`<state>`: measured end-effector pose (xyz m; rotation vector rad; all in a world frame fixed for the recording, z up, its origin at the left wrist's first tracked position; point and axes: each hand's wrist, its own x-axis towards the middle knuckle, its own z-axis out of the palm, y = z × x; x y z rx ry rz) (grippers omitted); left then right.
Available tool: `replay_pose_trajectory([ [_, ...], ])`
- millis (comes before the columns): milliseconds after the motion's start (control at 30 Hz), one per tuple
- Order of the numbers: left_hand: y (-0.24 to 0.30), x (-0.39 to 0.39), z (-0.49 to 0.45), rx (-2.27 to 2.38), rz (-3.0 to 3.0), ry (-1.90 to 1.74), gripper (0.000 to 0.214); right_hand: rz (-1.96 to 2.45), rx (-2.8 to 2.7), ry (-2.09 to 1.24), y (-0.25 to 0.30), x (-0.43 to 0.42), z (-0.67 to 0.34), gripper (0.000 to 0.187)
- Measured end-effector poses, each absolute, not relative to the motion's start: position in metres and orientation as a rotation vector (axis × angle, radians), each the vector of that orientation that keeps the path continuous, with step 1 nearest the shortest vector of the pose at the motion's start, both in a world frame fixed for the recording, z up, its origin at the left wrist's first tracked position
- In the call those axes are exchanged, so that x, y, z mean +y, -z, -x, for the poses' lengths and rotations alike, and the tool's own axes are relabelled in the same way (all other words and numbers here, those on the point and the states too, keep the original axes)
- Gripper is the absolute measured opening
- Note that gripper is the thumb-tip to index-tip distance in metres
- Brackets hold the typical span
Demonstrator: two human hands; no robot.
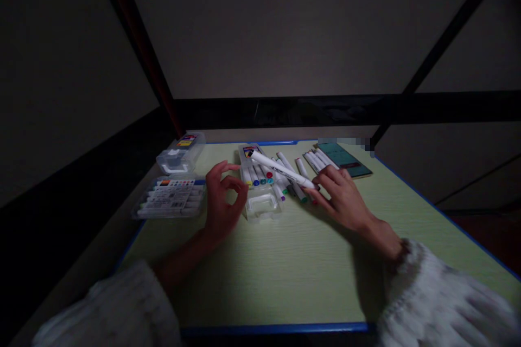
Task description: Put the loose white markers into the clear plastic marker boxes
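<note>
My right hand (340, 198) grips a white marker (280, 168) by its right end. The marker slants up to the left, its black-tipped end over an open clear case (262, 206). In this case stand several markers (256, 176) with yellow, blue, teal and red ends. My left hand (223, 195) is held just left of the case, thumb and fingers curved in a loop with nothing seen between them. Loose white markers (299, 192) lie right of the case, partly behind the held marker.
At the left are a filled marker case (173, 198) and, behind it, another clear case (183, 154). More white markers (319, 160) lie beside a phone (345, 160) at the back right. The pale green table (277, 282) has a blue edge; a wall rises behind.
</note>
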<state>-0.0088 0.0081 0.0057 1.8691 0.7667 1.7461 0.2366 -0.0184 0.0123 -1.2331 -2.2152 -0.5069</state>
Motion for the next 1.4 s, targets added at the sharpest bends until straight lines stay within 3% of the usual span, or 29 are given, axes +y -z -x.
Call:
replay_pose_trajectory([
  [433, -0.0054, 0.013, 0.0122, 0.817, -1.636, -1.635, 0.046, 1.172, -2.274, 0.504, -0.0129, -0.0191, -0.2349, 0.024],
  [1400, -0.0093, 0.0115, 0.0141, 0.982, -1.715, -1.523, 0.014, 1.16, -2.291, 0.474, -0.0125, -0.0205, -0.2341, 0.023],
])
